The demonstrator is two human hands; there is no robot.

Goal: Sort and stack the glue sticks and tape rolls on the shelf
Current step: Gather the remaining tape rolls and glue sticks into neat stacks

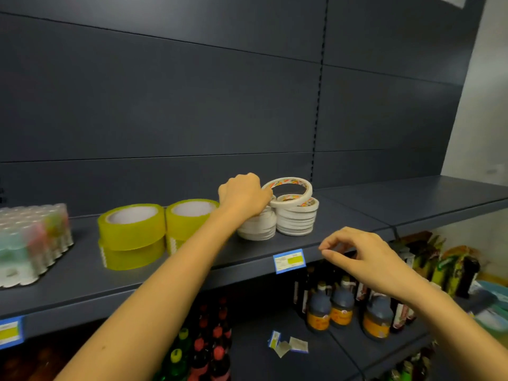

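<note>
— What stands behind?
— A dark grey back panel [165, 92] in horizontal strips, with a slotted upright [319, 100] between two sections.
— And the shelf [412, 199]?
— Same grey, with a blue price label [289, 260] on its front edge. At right is a white wall [486, 105]. A lower shelf [247, 361] carries dark bottles [342, 303].

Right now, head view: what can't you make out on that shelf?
All in the head view:
Glue stick pack: motion-blurred, cut by the left edge; count unreadable.
Left white tape stack: top hidden by the left hand, which grips the tilted tape roll; roll count unclear.
Price label: print too small.
Bottles below: labels too small and dim.
</note>
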